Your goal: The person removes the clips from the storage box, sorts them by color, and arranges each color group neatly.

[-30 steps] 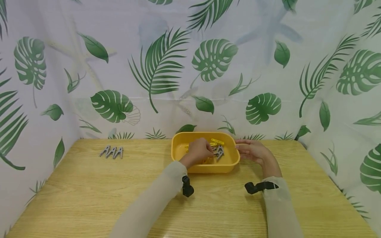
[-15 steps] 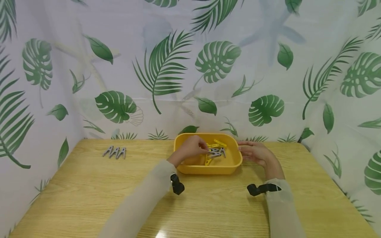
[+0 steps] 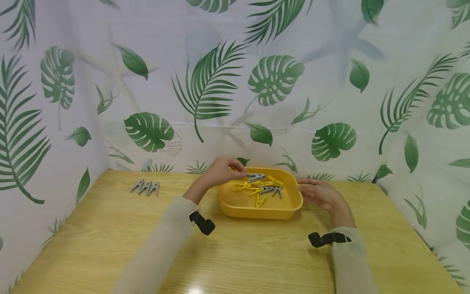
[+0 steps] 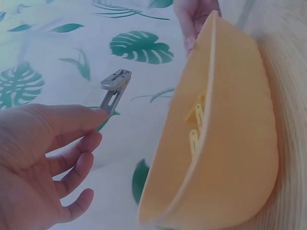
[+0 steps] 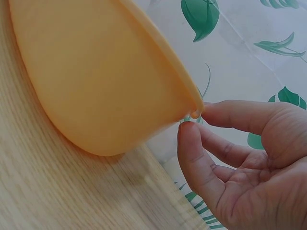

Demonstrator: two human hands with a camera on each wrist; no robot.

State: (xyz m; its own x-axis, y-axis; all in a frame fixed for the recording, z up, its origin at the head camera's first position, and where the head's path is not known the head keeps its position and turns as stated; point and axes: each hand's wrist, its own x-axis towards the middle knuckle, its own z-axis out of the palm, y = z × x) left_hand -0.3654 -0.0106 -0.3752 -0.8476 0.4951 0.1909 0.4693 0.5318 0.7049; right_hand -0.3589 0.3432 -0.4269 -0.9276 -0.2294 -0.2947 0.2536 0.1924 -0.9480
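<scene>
The left arm [image 3: 158, 241] slants forward and inward; the left hand [image 3: 222, 171] pinches between thumb [image 4: 72, 117] and forefinger, its other fingers [image 4: 76, 179] loosely curled. The right arm [image 3: 350, 257] reaches nearly straight forward with the right hand [image 3: 323, 194] turned inward and its thumb and forefinger tips close together; whether they grip is hard to judge.

The rounded rectangular orange-yellow plastic tub [image 3: 257, 213] had a smooth, mostly matt wall, and the grey plastic clothespin [image 4: 115, 81] and small yellow plastic clothespins [image 4: 194, 140] looked hard and smooth. The pale brown wood-grained surface [image 3: 253, 253] caught a glossy glint, while the white, green-leafed backdrop [image 3: 227, 98] looked like faintly creased cloth and the cream sleeves [image 3: 150, 249] like thin, matt fabric.
</scene>
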